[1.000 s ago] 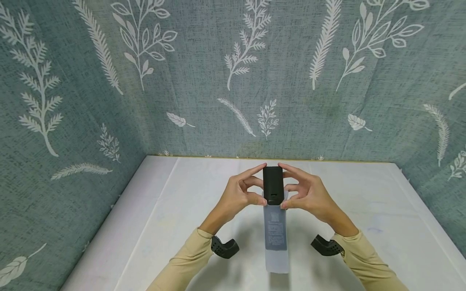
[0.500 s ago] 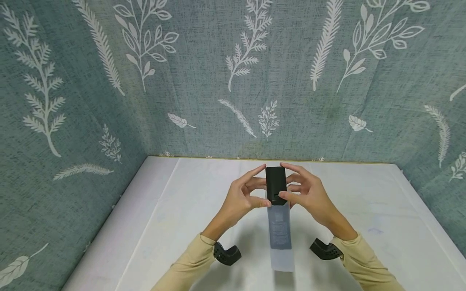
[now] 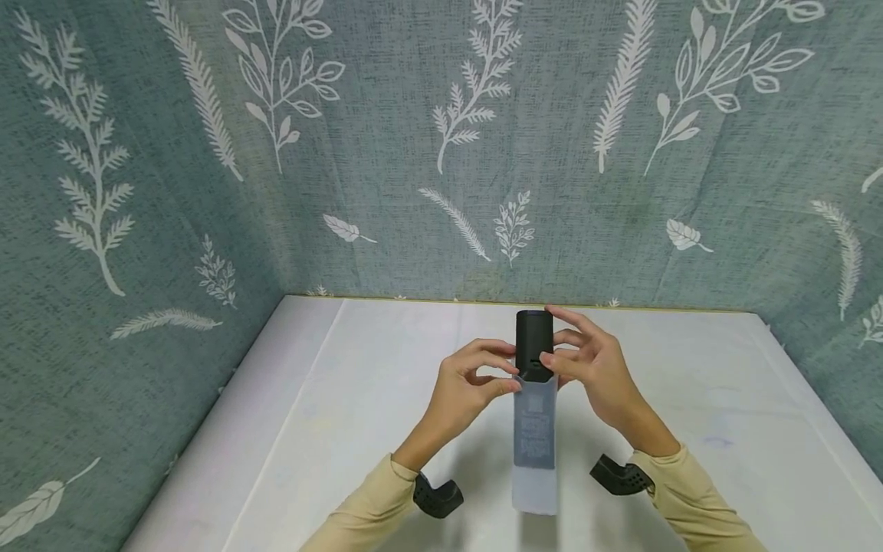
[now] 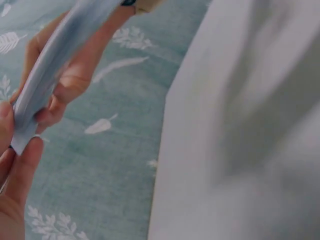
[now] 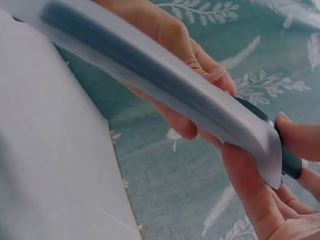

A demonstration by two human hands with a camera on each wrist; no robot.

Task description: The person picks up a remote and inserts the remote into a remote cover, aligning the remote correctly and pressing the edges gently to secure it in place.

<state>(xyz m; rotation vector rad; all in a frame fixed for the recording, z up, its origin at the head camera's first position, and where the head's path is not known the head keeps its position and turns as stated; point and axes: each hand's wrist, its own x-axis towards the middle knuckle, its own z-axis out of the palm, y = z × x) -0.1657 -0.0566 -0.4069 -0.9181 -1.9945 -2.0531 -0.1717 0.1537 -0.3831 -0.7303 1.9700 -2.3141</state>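
Observation:
Upright over the table, both hands hold a long, flat black remote control (image 3: pixel 534 337), its back with a small notch towards me. Its lower part sits in a translucent sleeve (image 3: pixel 534 437), through which a printed label shows. My left hand (image 3: pixel 465 387) pinches the left side of the sleeve's mouth (image 4: pixel 22 135) between thumb and fingers. On the other side, my right hand (image 3: pixel 596 368) grips the bare black end, thumb near the notch and index finger at the top corner. In the right wrist view, the dark end (image 5: pixel 290 160) juts out of the sleeve (image 5: pixel 190 95).
A white-covered table (image 3: pixel 372 399) lies below the hands. Behind it and along its left runs a green-blue cloth with white leaf prints (image 3: pixel 386 153). Each wrist carries a black camera mount (image 3: pixel 438 497) below its beige sleeve's cuff.
My left fingers have come down from the black end's top to the sleeve's mouth. My right thumb has moved up beside the notch. The remote control and sleeve have shifted slightly right.

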